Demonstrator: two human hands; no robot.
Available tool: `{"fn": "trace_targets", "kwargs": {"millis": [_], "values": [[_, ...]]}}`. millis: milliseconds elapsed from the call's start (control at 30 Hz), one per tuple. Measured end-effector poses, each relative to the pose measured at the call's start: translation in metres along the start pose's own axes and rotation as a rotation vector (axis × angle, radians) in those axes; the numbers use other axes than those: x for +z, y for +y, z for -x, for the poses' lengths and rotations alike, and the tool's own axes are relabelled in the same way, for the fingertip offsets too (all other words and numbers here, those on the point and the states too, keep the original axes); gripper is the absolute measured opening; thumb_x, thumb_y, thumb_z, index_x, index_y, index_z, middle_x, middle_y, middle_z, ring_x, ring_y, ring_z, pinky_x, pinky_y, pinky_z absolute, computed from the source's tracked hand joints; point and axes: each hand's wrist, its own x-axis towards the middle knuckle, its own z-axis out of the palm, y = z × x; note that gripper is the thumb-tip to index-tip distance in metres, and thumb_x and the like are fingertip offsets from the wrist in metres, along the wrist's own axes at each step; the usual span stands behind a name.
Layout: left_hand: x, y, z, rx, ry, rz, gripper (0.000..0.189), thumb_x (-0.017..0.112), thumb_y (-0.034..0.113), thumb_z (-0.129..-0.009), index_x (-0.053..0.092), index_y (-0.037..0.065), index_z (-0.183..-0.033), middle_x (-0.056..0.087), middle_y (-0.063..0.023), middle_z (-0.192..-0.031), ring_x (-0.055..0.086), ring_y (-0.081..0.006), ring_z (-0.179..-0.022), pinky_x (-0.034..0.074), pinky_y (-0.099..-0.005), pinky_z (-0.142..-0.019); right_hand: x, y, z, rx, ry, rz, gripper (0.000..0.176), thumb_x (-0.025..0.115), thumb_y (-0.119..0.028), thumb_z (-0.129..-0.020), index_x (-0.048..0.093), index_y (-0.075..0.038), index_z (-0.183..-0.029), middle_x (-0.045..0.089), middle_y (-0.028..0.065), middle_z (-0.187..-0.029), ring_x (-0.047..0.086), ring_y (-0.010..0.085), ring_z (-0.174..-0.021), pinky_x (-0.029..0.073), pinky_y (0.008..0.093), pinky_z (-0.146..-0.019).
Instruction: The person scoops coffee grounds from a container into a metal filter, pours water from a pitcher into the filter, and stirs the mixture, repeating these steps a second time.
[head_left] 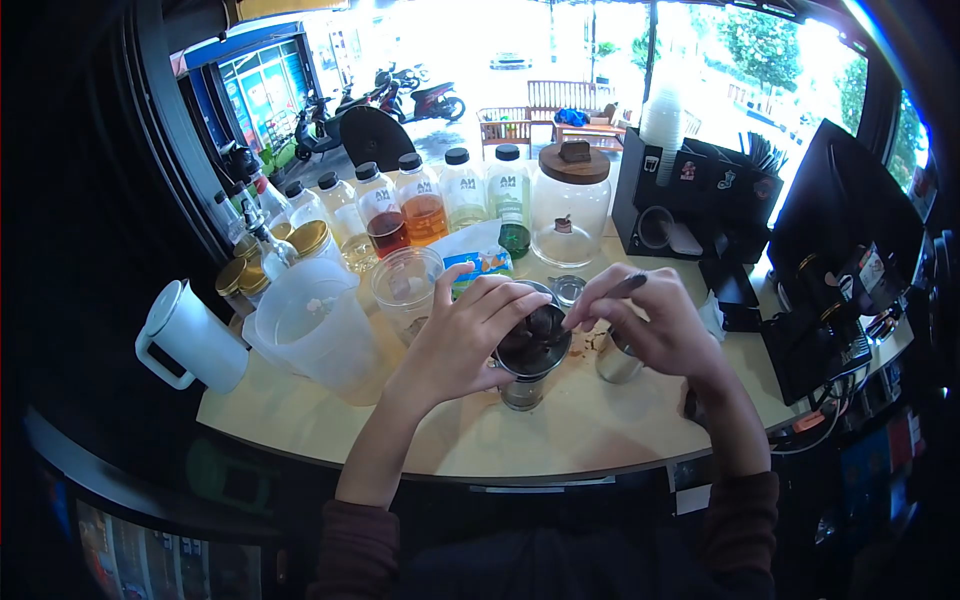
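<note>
Two bare hands meet over the bench [460, 440]. The left hand [465, 335] curves its fingers around a dark-filled round metal vessel [533, 358], spread only as wide as its rim, thumb on the near side. That vessel sits above a small clear glass [523, 396]. The right hand [655, 322] has its fingers pinched closed on a slim utensil [630, 284], its handle poking out above them. Just below that hand stands a metal cup [618, 364], with brown crumbs near it. Black-capped bottles [425, 215] and a wooden-lidded glass jar [570, 235] stand behind.
</note>
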Motion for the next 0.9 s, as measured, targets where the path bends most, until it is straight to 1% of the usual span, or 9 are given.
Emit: {"fn": "trace_targets", "kwargs": {"millis": [167, 300, 333, 367, 500, 567, 600, 700, 900], "values": [[0.002, 0.001, -0.001, 0.006, 0.014, -0.032, 0.083, 0.085, 0.035, -0.052, 0.052, 0.017, -0.126, 0.056, 0.001, -0.118, 0.051, -0.0204, -0.114, 0.025, -0.0532, -0.107, 0.009, 0.006, -0.005, -0.112, 0.0, 0.001, 0.009, 0.055, -0.005, -0.092, 0.061, 0.001, -0.089, 0.067, 0.0093, -0.081, 0.067, 0.0214, -0.072, 0.053, 0.0305, -0.067], [0.001, 0.003, 0.0, 0.007, 0.012, -0.025, 0.081, 0.085, 0.036, -0.054, 0.052, 0.016, -0.126, 0.056, 0.0009, -0.118, 0.051, -0.0202, -0.114, 0.025, -0.053, -0.107, 0.003, 0.005, -0.008, -0.102, 0.042, -0.029, 0.006, 0.054, -0.003, -0.091, 0.059, 0.0, -0.094, 0.066, 0.0112, -0.079, 0.067, 0.0256, -0.072, 0.052, 0.0329, -0.066], [0.001, 0.003, 0.0, 0.009, 0.004, -0.032, 0.083, 0.085, 0.031, -0.052, 0.05, 0.017, -0.127, 0.055, 0.0011, -0.118, 0.05, -0.0191, -0.115, 0.026, -0.0517, -0.105, 0.003, 0.002, -0.009, -0.065, -0.01, 0.006, 0.008, 0.054, 0.002, -0.09, 0.062, 0.002, -0.094, 0.067, 0.0108, -0.084, 0.067, 0.0178, -0.073, 0.053, 0.0292, -0.067], [0.001, 0.004, -0.001, 0.013, -0.004, -0.038, 0.086, 0.086, 0.026, -0.051, 0.048, 0.018, -0.128, 0.054, 0.0013, -0.119, 0.049, -0.018, -0.117, 0.027, -0.0503, -0.104, 0.004, 0.002, -0.009, -0.064, -0.008, 0.008, 0.008, 0.054, 0.002, -0.09, 0.062, 0.002, -0.094, 0.067, 0.0108, -0.084, 0.067, 0.0178, -0.073, 0.053, 0.0292, -0.067], [0.003, 0.005, -0.002, 0.011, 0.01, -0.019, 0.086, 0.086, 0.027, -0.051, 0.049, 0.017, -0.127, 0.054, 0.0012, -0.119, 0.049, -0.0177, -0.117, 0.028, -0.0494, -0.104, 0.004, 0.003, -0.011, -0.045, 0.047, -0.018, 0.005, 0.055, 0.002, -0.09, 0.06, 0.003, -0.091, 0.067, 0.0105, -0.082, 0.067, 0.0177, -0.072, 0.053, 0.0292, -0.067], [0.003, 0.006, -0.002, 0.015, 0.011, -0.035, 0.085, 0.086, 0.028, -0.051, 0.049, 0.017, -0.126, 0.053, 0.0013, -0.119, 0.049, -0.0173, -0.116, 0.028, -0.0487, -0.103, 0.006, 0.008, -0.011, -0.022, 0.007, -0.044, 0.007, 0.055, -0.005, -0.092, 0.059, 0.0, -0.095, 0.067, 0.01, -0.077, 0.067, 0.0236, -0.07, 0.052, 0.032, -0.065], [0.004, 0.006, -0.002, 0.016, 0.011, -0.033, 0.085, 0.086, 0.028, -0.051, 0.049, 0.017, -0.126, 0.053, 0.0013, -0.119, 0.049, -0.0173, -0.116, 0.028, -0.0487, -0.103, 0.008, 0.011, -0.011, -0.011, -0.049, -0.039, 0.009, 0.055, -0.006, -0.093, 0.06, 0.0, -0.096, 0.068, 0.009, -0.077, 0.067, 0.02, -0.069, 0.053, 0.0309, -0.065], [0.006, 0.004, -0.002, 0.007, 0.02, -0.037, 0.083, 0.086, 0.028, -0.052, 0.049, 0.017, -0.126, 0.053, 0.0012, -0.119, 0.049, -0.0171, -0.116, 0.028, -0.0486, -0.103, 0.006, 0.007, -0.012, 0.026, 0.053, -0.061, 0.01, 0.055, -0.008, -0.093, 0.06, 0.0, -0.096, 0.068, 0.0086, -0.077, 0.066, 0.0183, -0.07, 0.052, 0.0312, -0.066], [0.007, 0.006, -0.003, 0.028, 0.044, -0.036, 0.079, 0.085, 0.027, -0.053, 0.049, 0.017, -0.123, 0.052, 0.001, -0.118, 0.048, -0.0176, -0.117, 0.027, -0.049, -0.104, 0.011, 0.015, -0.013, -0.037, -0.015, -0.064, 0.012, 0.056, -0.01, -0.093, 0.062, 0.0, -0.092, 0.067, 0.0079, -0.076, 0.065, 0.0154, -0.068, 0.052, 0.0284, -0.066]]}}
